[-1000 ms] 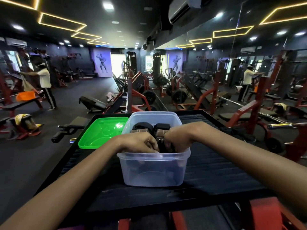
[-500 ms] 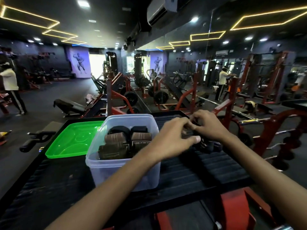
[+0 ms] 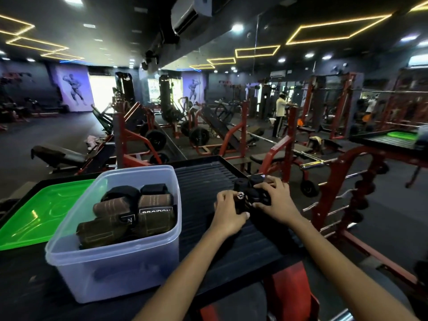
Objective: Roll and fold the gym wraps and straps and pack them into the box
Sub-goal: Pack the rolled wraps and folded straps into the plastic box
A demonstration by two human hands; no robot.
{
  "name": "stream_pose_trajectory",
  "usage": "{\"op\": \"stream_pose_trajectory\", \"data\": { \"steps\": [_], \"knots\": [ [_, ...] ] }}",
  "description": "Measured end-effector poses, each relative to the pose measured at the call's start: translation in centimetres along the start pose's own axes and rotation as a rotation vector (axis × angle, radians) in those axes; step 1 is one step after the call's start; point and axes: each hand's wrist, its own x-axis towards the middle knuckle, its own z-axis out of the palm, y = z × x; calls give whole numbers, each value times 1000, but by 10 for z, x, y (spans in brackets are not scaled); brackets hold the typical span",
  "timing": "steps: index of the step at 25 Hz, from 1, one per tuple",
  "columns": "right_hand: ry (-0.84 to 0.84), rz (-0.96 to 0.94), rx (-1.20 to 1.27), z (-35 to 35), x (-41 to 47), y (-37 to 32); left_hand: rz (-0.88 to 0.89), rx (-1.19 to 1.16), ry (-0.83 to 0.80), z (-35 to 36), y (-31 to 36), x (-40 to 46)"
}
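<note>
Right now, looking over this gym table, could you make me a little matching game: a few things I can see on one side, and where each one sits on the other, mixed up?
Things:
1. brown rolled wraps
2. green lid
3. black straps
4. clear plastic box

Places:
A. between both hands, right of the box
B. lying flat on the table, left of the box
C. standing on the black table, near its front edge
D. packed inside the box

Pairs: 1-D, 2-B, 3-A, 4-C

The left hand and right hand both grip the straps.
</note>
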Motion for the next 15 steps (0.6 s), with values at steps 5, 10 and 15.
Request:
{"op": "stream_pose_trajectory", "data": {
  "steps": [5, 10, 15],
  "knots": [
    [5, -9, 188, 4, -2, 13, 6, -18, -24, 17, -2, 18],
    [-94, -48, 207, 0, 0, 17, 30, -52, 64, 24, -4, 32],
    [-32, 1, 344, -4, -5, 18, 27, -81, 152, 30, -6, 34]
  ]
}}
